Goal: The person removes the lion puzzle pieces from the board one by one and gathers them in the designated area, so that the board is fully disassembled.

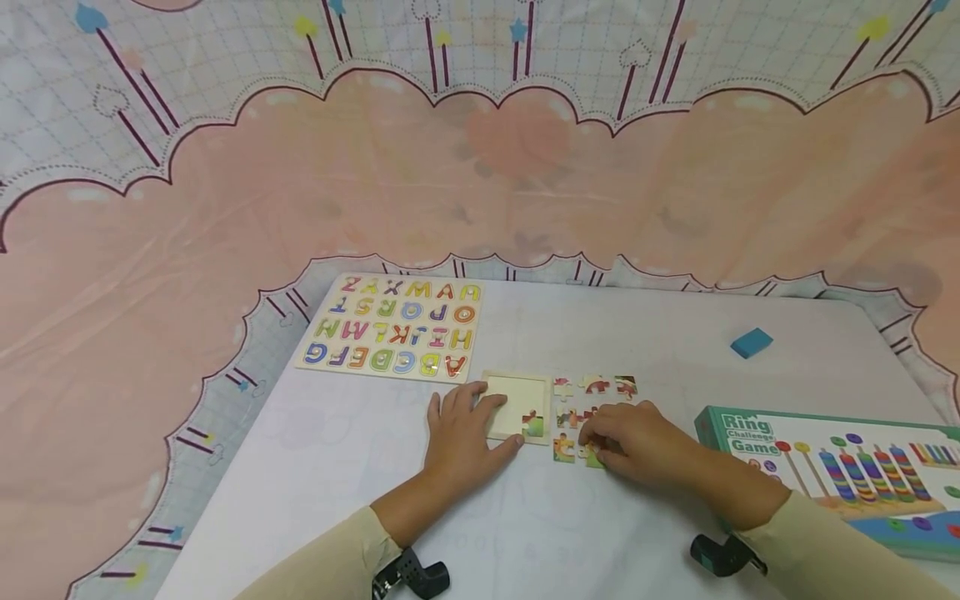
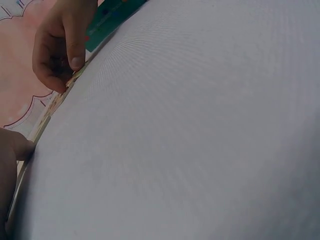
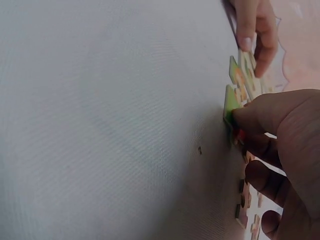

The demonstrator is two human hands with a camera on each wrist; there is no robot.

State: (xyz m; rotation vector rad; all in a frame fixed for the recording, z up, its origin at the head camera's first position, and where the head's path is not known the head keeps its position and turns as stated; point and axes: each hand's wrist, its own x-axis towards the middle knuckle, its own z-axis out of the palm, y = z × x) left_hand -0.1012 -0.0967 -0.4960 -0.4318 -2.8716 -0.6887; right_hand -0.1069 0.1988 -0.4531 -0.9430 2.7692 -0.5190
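A small square wooden puzzle tray (image 1: 510, 393) lies flat on the table, with one green-and-red piece (image 1: 533, 425) in its lower right corner. My left hand (image 1: 461, 433) rests over the tray's left side, fingers spread at the upper left and thumb at the lower edge. Right of the tray, loose jigsaw pieces (image 1: 562, 448) lie in rows. My right hand (image 1: 645, 442) reaches over these rows and partly covers them. Between its thumb and index finger it pinches a green puzzle piece (image 3: 230, 102), which stands tilted in the right wrist view.
Behind the tray to the left lies a wooden alphabet board (image 1: 417, 372) full of coloured letters. A blue block (image 1: 752, 342) sits at the back right. A Ring Challenge Game box (image 1: 780, 425) lies at the right, beside and partly behind my right forearm.
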